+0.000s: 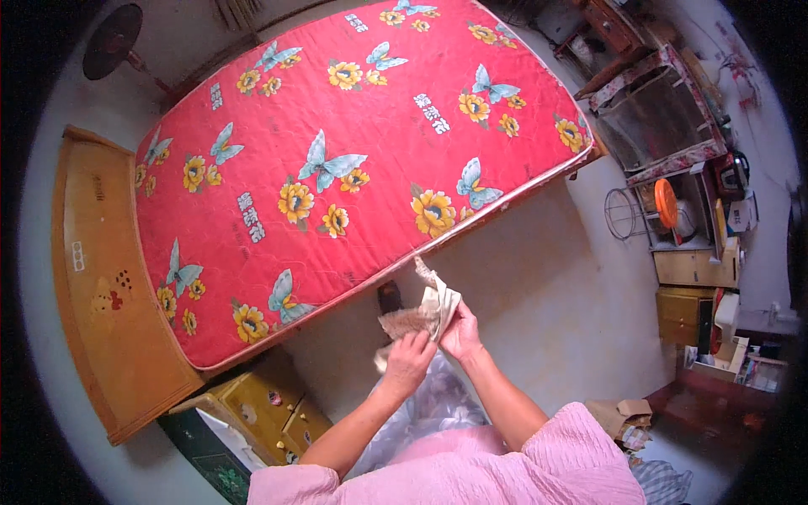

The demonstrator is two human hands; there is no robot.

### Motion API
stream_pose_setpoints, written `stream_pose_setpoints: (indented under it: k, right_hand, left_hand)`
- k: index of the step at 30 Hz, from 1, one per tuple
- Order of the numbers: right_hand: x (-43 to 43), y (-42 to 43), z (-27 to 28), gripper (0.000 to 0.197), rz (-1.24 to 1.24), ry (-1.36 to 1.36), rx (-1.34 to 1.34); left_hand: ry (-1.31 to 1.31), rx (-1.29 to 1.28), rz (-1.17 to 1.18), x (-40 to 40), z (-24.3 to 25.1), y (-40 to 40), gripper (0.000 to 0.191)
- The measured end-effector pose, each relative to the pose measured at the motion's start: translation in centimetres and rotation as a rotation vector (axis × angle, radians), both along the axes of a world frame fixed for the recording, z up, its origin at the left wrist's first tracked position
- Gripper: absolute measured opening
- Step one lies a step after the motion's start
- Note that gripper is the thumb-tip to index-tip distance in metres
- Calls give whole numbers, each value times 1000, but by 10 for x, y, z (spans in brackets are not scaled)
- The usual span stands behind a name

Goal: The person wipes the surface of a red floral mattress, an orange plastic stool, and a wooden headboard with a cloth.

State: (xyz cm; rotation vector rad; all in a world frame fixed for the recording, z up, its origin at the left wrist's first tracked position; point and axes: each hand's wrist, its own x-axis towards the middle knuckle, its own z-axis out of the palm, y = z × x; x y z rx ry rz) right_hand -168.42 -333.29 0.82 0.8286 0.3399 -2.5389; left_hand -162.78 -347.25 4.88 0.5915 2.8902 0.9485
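A crumpled beige cloth [435,306] is bunched between my two hands, in front of my body and close to the near edge of the bed. My left hand [410,360] grips its lower part, fingers curled over the fabric. On the other side, my right hand [463,331] holds the folded right edge, thumb pointing up along it. One corner of the cloth sticks up towards the mattress side, and a loose end hangs at the lower left. Beyond lies a red mattress [379,208] printed with butterflies and yellow flowers; it bears writing.
A wooden headboard [104,278] stands at the left, with a wooden cabinet [259,404] near my left arm. A black fan [112,41] is at the far left. Along the right are a wire stand [622,214], an orange stool [665,203], a cardboard box [615,411] and wooden drawers [678,315].
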Motion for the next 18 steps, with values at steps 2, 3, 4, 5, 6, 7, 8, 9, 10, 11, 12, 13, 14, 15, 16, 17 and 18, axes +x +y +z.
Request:
stream_pose_setpoints:
  k: [2, 3, 4, 5, 6, 7, 8, 9, 10, 11, 12, 13, 14, 15, 16, 17, 18]
  right_hand:
    - [10, 13, 6, 27, 37, 62, 169]
    - [16, 19, 4, 24, 76, 106, 343]
    - [25, 27, -5, 16, 21, 38, 467]
    - [33, 37, -14, 16, 35, -4, 545]
    - [34, 31, -11, 17, 39, 20, 524]
    - [35, 32, -6, 19, 39, 39, 511]
    - [34, 33, -5, 22, 99, 65, 535]
    - [30, 36, 11, 25, 281, 119, 608]
    - [26, 42, 11, 27, 357, 283, 737]
    - [21, 46, 10, 30, 433, 450, 863]
    - [16, 56, 12, 29, 409, 306, 835]
    - [14, 74, -2, 28, 353, 289, 878]
    - [10, 87, -4, 28, 362, 172, 870]
    - [4, 101, -5, 29, 372, 59, 857]
    - [3, 122, -21, 26, 356, 42, 922]
    - [4, 138, -34, 26, 357, 35, 921]
    - [1, 153, -42, 25, 383, -3, 964]
  left_hand:
    - [-194, 193, 50, 30, 9, 7, 27]
    - [-181, 189, 35, 39, 14, 8, 27]
    - [-306, 314, 261, 43, 19, 14, 35]
    - [-437, 439, 482, 44, 21, 21, 44]
    - [-370, 521, 504, 43, 10, 16, 58]
    - [-670, 708, 630, 42, 8, 20, 64]
    - [-848, 724, 642, 33, 7, 22, 64]
    - [-1030, 730, 661, 23, 8, 24, 65]
    - [-867, 611, 542, 13, -5, 26, 50]
    - [-751, 556, 395, -1, -31, 19, 33]
    - [-823, 627, 417, -24, -17, 25, 28]
    - [-894, 706, 435, -61, 11, 38, 24]
    - [-820, 780, 406, -90, 24, 42, 24]
    - [-740, 849, 378, -120, 40, 45, 25]
    - [-514, 869, 401, -152, 62, 55, 28]
    - [-290, 874, 430, -179, 77, 62, 32]
    - [-89, 822, 453, -204, 87, 61, 34]
